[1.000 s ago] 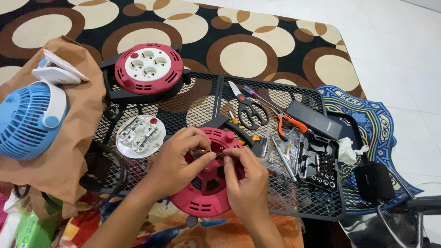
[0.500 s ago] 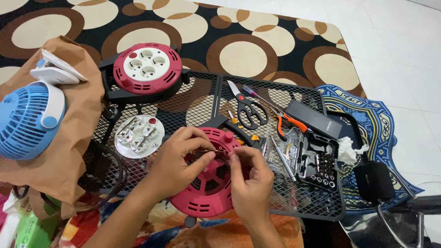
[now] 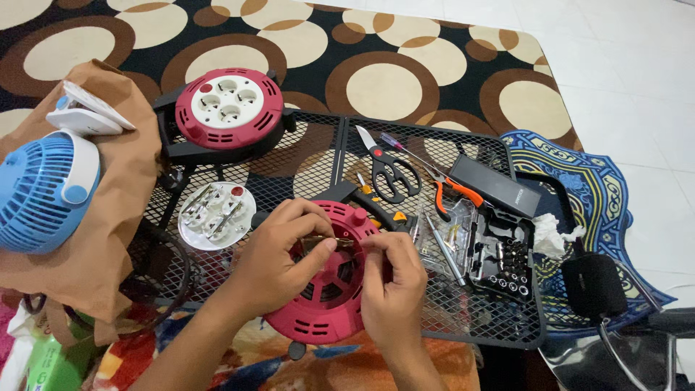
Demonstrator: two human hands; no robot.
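In the head view, both hands work over an opened red cable reel [image 3: 329, 289] that lies flat on a black wire-mesh table [image 3: 304, 156], near its front edge. The left hand [image 3: 279, 257] curls over the reel's left side, thumb and forefinger pinched on a small brass-coloured strip [image 3: 318, 242] at the reel's open middle. The right hand [image 3: 391, 286] rests on the reel's right side, its fingertips [image 3: 373, 246] pinched together just beside that strip; what they grip is too small to make out. Left of the reel, touching nothing, lies a white round socket plate [image 3: 216, 215] with its metal contacts facing up. Behind it, at the table's far left corner, stands a second red cable reel [image 3: 229, 108], whole, with a white four-socket face and a black frame. To the right of the hands are black-handled scissors [image 3: 391, 174], orange-handled pliers [image 3: 452, 192], a screwdriver [image 3: 402, 145] with a purple handle, a flat black box [image 3: 496, 187] and an open black bit-set case [image 3: 503, 253]. A crumpled white tissue [image 3: 552, 237] sits at the table's right edge. At far left a blue fan [image 3: 40, 192] rests on brown cloth [image 3: 108, 239]. Under the table lies a dark rug with brown and cream circles [image 3: 384, 80].
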